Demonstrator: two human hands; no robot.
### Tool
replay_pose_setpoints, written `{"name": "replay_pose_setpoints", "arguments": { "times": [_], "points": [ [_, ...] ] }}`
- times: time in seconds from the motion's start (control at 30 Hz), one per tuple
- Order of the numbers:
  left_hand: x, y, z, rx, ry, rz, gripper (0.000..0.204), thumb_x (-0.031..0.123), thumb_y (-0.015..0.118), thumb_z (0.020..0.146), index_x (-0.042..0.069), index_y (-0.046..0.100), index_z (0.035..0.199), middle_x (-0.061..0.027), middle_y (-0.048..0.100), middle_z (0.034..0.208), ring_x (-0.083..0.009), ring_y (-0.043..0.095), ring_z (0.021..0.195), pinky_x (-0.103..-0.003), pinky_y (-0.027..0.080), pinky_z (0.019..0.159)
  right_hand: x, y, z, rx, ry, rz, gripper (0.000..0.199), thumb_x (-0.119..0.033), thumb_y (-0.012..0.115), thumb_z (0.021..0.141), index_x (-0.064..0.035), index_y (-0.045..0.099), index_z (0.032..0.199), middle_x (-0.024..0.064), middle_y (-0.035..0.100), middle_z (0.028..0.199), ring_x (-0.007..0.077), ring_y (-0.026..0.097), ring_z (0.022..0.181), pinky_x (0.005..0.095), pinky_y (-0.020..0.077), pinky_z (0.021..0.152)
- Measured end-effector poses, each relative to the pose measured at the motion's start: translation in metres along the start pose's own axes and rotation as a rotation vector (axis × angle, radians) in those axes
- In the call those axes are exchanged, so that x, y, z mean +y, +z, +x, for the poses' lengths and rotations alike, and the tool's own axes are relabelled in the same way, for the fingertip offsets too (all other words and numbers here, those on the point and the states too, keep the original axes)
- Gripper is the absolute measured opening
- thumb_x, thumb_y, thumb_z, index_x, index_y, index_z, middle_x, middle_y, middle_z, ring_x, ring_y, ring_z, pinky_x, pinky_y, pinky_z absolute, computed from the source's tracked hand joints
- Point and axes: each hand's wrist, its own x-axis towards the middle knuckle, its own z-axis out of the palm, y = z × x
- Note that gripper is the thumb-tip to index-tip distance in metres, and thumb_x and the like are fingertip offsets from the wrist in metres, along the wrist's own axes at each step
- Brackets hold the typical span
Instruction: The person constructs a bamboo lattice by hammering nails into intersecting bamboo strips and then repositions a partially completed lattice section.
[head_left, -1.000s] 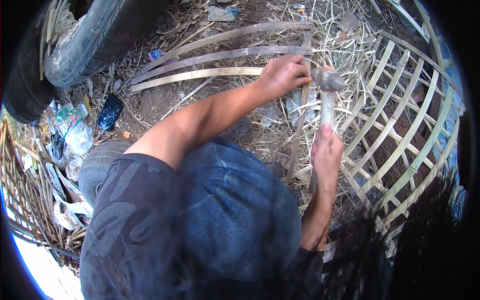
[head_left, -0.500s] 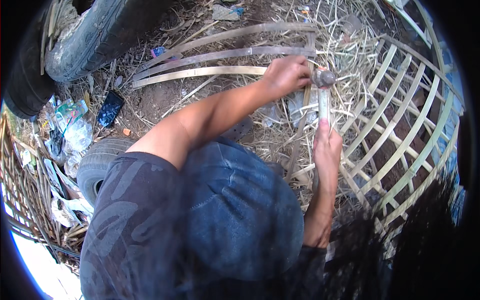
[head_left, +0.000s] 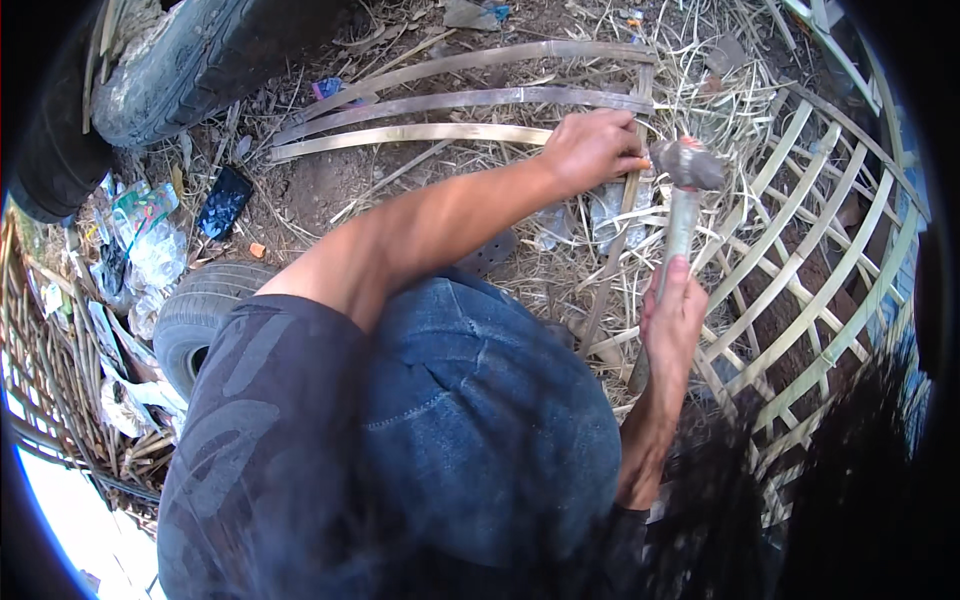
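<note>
My left hand [head_left: 594, 150] is closed, its fingertips pinched at the upright crosspiece [head_left: 618, 243], a narrow bamboo slat. A pale bamboo strip [head_left: 420, 133] runs from the left to this hand, which covers its right end. Whether a nail is between the fingers, I cannot make out. My right hand [head_left: 677, 312] is wrapped round the handle of a hammer [head_left: 682, 222]. The blurred hammer head is just right of my left fingertips, apart from them. Two more curved strips, one purplish grey [head_left: 480, 99] and one brown [head_left: 480, 63], lie farther out and meet the crosspiece.
A woven bamboo lattice [head_left: 820, 260] stands on the right. Large tires [head_left: 190, 80] are at the far left, with a smaller wheel [head_left: 205, 310] nearer. A dark phone [head_left: 224, 203] and plastic litter [head_left: 155, 250] lie on the ground. Shavings [head_left: 720, 125] cover the soil beyond the hammer.
The hammer has moved right, away from my left fingertips, and its head has turned. My left hand keeps its pinch at the crosspiece. The whole view has shifted slightly.
</note>
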Motion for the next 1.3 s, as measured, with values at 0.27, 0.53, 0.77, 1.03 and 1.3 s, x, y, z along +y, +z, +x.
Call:
{"name": "replay_pose_setpoints", "arguments": {
  "times": [0.27, 0.53, 0.77, 1.03, 1.3],
  "points": [
    [0.007, -0.004, 0.006, -0.063, -0.037, 0.007, 0.018, 0.025, 0.075, 0.072, 0.011, 0.072, 0.084, -0.0019, 0.061, 0.084, -0.0223, 0.062, 0.078, -0.037, 0.051, 0.065, 0.014, 0.003, 0.019, 0.011, 0.013, -0.147, 0.052, -0.05, 0.041, 0.097, -0.0077, 0.048, 0.069, -0.0037, 0.041, 0.052, 0.0059, 0.037, 0.041, 0.0226, 0.0274, 0.035],
    [0.004, -0.005, 0.006, -0.037, -0.027, 0.026, 0.019, 0.022, 0.075, 0.071, 0.011, 0.072, 0.086, -0.0025, 0.062, 0.085, -0.0224, 0.063, 0.078, -0.038, 0.051, 0.065, 0.002, 0.006, 0.002, 0.02, 0.039, -0.172, 0.047, -0.035, 0.046, 0.098, 0.003, 0.055, 0.073, 0.0021, 0.045, 0.053, 0.0107, 0.043, 0.05, 0.0308, 0.033, 0.046],
    [-0.001, -0.005, 0.004, -0.007, 0.024, 0.01, 0.018, 0.022, 0.074, 0.072, 0.011, 0.072, 0.086, -0.003, 0.063, 0.087, -0.0237, 0.062, 0.078, -0.038, 0.051, 0.066, -0.012, 0.003, -0.01, 0.031, 0.085, -0.049, 0.045, -0.033, 0.047, 0.098, 0.0049, 0.054, 0.075, 0.0026, 0.045, 0.053, 0.0077, 0.042, 0.05, 0.0278, 0.0316, 0.046],
    [0.008, 0.001, 0.002, -0.026, -0.008, -0.007, 0.018, 0.024, 0.075, 0.071, 0.012, 0.073, 0.084, -0.0028, 0.062, 0.085, -0.0224, 0.063, 0.08, -0.038, 0.051, 0.068, 0.001, -0.011, 0.004, 0.042, -0.004, -0.228, 0.046, -0.034, 0.046, 0.098, 0.0054, 0.058, 0.078, 0.0014, 0.045, 0.055, 0.0091, 0.04, 0.051, 0.03, 0.0322, 0.046],
    [0.01, -0.005, 0.006, -0.017, -0.007, 0.037, 0.02, 0.025, 0.075, 0.071, 0.01, 0.072, 0.084, -0.0035, 0.063, 0.086, -0.023, 0.063, 0.08, -0.038, 0.051, 0.068, -0.006, -0.006, 0.017, 0.006, 0.048, -0.371, 0.044, -0.033, 0.047, 0.098, 0.0031, 0.054, 0.074, 0.0001, 0.042, 0.054, 0.0095, 0.037, 0.051, 0.0303, 0.0315, 0.047]
  ]
}}
